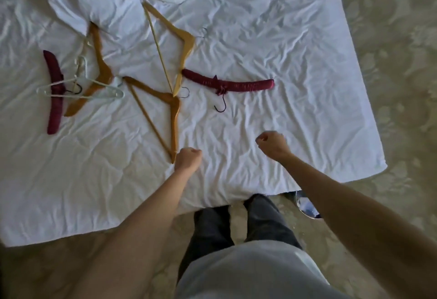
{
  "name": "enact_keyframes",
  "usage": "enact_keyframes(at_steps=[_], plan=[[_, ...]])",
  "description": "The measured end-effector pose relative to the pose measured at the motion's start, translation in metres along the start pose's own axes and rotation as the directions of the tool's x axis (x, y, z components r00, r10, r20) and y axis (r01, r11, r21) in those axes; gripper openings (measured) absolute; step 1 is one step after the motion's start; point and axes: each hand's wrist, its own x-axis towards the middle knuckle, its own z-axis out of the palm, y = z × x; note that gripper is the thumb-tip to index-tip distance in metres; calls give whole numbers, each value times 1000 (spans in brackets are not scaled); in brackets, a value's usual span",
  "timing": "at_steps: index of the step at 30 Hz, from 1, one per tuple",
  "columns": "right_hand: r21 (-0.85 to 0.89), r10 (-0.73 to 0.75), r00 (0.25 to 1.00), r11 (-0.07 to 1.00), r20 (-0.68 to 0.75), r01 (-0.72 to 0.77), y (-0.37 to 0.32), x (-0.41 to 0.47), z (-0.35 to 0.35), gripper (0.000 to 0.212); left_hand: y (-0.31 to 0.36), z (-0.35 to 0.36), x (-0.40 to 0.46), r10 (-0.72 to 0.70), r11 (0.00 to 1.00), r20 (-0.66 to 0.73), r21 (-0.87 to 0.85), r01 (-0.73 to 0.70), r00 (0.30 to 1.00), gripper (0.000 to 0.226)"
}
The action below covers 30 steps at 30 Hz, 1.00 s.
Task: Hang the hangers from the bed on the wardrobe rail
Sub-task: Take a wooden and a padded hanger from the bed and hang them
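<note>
My grey shirt (pixel 248 272) and dark trousers (pixel 260 218) fill the bottom of the view, at the foot of the bed (pixel 307 85). My left hand (pixel 188 160) is clenched and holds nothing, just beside the tip of the nearest wooden hanger (pixel 173 119). My right hand (pixel 272 143) is likewise curled and empty, above bare sheet. The hangers all lie on the sheet: at far left a maroon padded one (pixel 55 95) under a pale wire one (pixel 82 90), then the wooden ones, then another maroon padded hanger (pixel 236 84) nearest my right hand. I'd judge it best to open the fingers and take each by its hook, so it goes straight onto the rail, which is out of view.
</note>
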Motion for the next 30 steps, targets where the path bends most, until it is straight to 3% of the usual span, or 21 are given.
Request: enact_keyframes(at_steps=[7,9,13,16,19,23,26,30], plan=[[-281,-262,961,932,-92,228,-81,139,2,23,46,-28,77,-48,998,-318,-59,31,947,30],[-394,-369,915,874,-161,284,-85,167,13,35,37,-25,118,-51,998,-378,-49,35,924,36],[-589,-520,843,727,-138,352,-78,210,32,62,19,-13,170,-16,999,-412,22,27,911,53],[-675,-561,815,660,-149,331,-67,226,43,59,14,-7,178,42,997,-419,79,-10,907,43],[-666,-497,861,680,-112,306,-54,216,51,37,8,-8,167,47,987,-323,160,6,945,40],[-583,-327,943,779,-64,231,-31,170,63,30,-8,-5,126,-27,926,-71,374,52,997,46],[-442,-239,965,881,-109,168,-22,116,73,21,-23,5,82,-62,967,-60,242,75,996,37],[-245,-150,979,963,-137,113,-25,37,77,22,-34,0,19,47,999,-87,32,-44,995,29]])
